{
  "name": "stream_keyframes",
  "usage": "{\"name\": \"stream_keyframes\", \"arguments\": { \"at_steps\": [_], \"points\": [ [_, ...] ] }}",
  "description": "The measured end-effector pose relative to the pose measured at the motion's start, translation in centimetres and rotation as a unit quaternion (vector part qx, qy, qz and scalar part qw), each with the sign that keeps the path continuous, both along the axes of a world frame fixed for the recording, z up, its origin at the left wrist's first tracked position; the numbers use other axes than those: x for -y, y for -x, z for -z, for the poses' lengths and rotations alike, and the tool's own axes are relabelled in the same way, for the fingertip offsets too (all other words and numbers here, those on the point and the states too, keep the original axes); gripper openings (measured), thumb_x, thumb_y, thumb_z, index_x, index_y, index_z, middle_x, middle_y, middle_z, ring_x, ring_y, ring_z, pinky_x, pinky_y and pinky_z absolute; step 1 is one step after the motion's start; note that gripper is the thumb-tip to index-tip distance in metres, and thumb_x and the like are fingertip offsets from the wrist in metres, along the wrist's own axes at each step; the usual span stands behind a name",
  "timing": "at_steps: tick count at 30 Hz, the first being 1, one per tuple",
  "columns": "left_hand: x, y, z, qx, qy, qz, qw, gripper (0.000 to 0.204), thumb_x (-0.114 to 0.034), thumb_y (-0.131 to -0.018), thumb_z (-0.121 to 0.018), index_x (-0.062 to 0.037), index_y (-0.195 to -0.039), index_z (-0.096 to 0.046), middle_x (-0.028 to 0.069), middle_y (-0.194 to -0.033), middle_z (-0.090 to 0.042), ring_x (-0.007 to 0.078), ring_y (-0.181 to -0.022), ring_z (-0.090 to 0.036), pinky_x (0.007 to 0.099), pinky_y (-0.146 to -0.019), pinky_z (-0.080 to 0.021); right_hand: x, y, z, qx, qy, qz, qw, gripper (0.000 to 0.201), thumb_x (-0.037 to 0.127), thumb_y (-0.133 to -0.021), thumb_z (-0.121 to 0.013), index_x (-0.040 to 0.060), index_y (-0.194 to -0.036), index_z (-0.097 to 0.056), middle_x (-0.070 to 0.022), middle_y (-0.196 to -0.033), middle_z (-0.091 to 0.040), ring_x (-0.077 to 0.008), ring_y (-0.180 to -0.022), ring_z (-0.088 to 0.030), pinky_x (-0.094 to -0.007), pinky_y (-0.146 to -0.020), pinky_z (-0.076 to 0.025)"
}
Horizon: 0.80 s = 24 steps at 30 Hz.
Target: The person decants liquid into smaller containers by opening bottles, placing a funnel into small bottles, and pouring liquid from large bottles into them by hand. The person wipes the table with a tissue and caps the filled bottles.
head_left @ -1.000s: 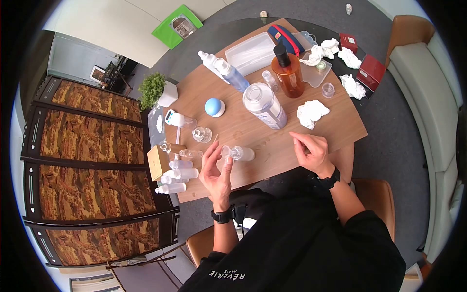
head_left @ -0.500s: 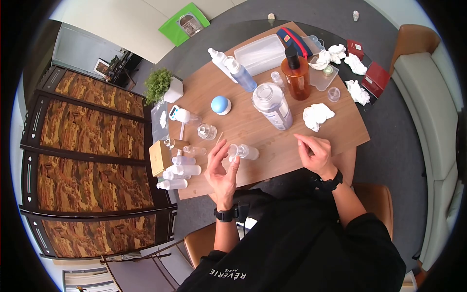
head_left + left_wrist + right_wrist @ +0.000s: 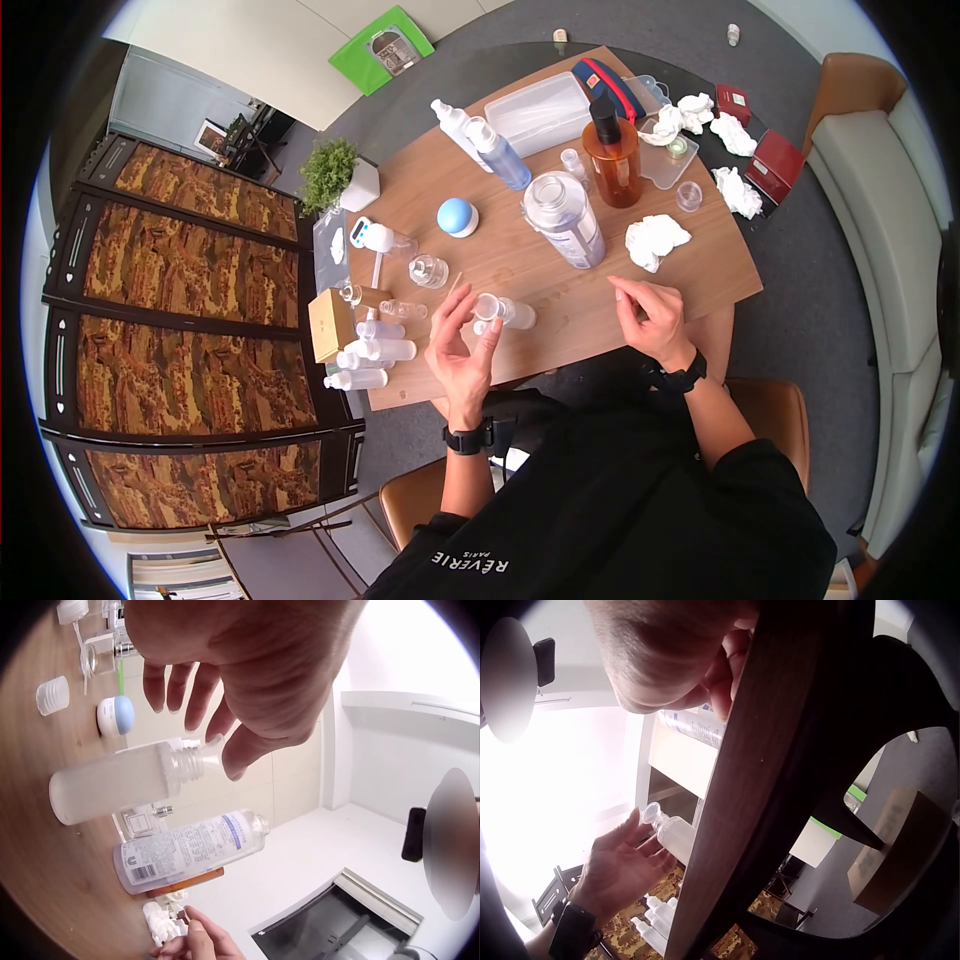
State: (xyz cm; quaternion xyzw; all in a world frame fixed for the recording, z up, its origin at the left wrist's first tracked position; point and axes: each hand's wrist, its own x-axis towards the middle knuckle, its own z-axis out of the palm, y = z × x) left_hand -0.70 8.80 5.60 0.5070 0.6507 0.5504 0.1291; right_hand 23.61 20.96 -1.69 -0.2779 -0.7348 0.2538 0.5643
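In front of me a frosted bottle (image 3: 112,784) stands upright near the table's edge. A small clear funnel (image 3: 213,754) sits at its open neck. The thumb and forefinger of my left hand (image 3: 460,360) lie on either side of the funnel's rim and pinch it, with the other fingers spread. My right hand (image 3: 655,320) is over the front edge of the table, forefinger forward and the other fingers loosely curled, apparently holding nothing. Beyond it lies a crumpled white tissue (image 3: 657,240). A large clear labelled bottle (image 3: 568,225) stands between the hands, farther back.
To the left are several small bottles (image 3: 385,349), a small tan box (image 3: 331,326), a clear pump bottle (image 3: 428,271) and a potted plant (image 3: 330,177). A blue-topped jar (image 3: 458,217), an amber pump bottle (image 3: 612,165) and a clear tray (image 3: 540,112) stand farther back.
The head view has shifted, so the scene sits slightly farther right. The funnel has moved slightly rightward between my left fingers. My right hand keeps its pose.
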Motion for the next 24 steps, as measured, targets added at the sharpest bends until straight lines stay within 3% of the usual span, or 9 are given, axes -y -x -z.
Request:
{"name": "stream_keyframes", "arguments": {
  "at_steps": [24],
  "points": [
    [0.01, -0.04, -0.09, 0.027, 0.002, -0.006, 1.000, 0.040, -0.011, -0.088, -0.084, -0.0004, -0.126, -0.074, 0.0190, -0.140, -0.064, 0.0257, -0.127, -0.060, 0.0378, -0.100, -0.050, 0.07, -0.06, 0.01, -0.003, 0.004, 0.009, 1.000, 0.026, -0.011, -0.086, -0.070, -0.0010, -0.110, -0.074, -0.0079, -0.068, -0.064, -0.0177, -0.049, -0.057, -0.0314, -0.047, -0.045]
  ]
}}
